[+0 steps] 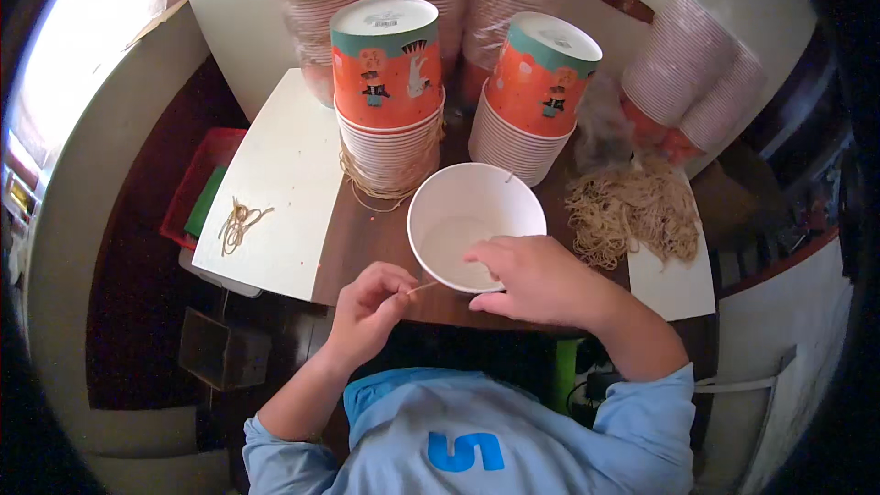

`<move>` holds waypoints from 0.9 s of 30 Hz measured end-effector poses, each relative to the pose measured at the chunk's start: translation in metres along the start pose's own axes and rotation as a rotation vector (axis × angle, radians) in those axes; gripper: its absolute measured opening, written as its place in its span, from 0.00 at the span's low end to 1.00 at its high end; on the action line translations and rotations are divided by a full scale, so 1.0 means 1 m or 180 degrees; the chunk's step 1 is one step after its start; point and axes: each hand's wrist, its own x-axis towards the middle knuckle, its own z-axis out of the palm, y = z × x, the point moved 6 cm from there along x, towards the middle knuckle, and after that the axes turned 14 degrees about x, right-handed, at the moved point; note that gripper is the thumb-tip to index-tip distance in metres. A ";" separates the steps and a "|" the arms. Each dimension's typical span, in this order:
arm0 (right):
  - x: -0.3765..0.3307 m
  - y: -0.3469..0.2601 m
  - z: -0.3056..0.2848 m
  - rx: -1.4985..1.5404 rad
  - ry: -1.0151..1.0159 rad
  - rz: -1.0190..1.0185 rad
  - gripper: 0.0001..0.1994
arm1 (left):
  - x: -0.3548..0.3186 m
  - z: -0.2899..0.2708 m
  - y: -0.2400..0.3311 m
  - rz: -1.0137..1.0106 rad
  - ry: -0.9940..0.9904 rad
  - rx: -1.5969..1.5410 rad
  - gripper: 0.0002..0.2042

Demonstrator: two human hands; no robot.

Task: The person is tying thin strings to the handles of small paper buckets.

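A white-lined paper bucket (449,220) stands tilted toward me at the table's near edge, its mouth facing up. My left hand (371,307) is closed in a pinch on a thin tan cord (423,287) that runs to the bucket's near rim. My right hand (541,282) straddles that rim on the right, fingers inside the bucket and thumb outside. Whether those fingers also hold cord inside is hidden. A short bit of cord (509,178) shows at the far rim.
Behind stand two stacks of upturned orange-and-green paper buckets, one left (385,78) and one right (541,82). Cords circle the left stack. A tangled cord pile (632,211) lies right; a small bunch (240,225) lies left. Wrapped bucket stacks (683,60) stand farther back.
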 end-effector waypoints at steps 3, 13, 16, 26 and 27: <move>-0.014 -0.009 0.000 -0.0324 0.0373 -0.0228 0.13 | -0.007 -0.001 0.021 0.0492 0.0123 0.0079 0.03; -0.019 -0.032 0.003 -0.0179 0.0194 -0.1178 0.07 | 0.000 0.031 0.014 -0.0302 -0.0429 -0.1126 0.06; -0.007 -0.037 -0.002 0.0140 0.0169 -0.1479 0.07 | -0.003 0.036 0.019 0.0104 -0.0579 -0.0540 0.08; -0.026 -0.036 -0.011 -0.0195 0.1840 -0.1243 0.07 | -0.011 0.025 0.010 0.0155 -0.0454 -0.0855 0.03; -0.030 -0.030 -0.004 0.0251 0.1590 -0.1147 0.07 | -0.010 0.026 0.009 0.0165 -0.0505 -0.0953 0.03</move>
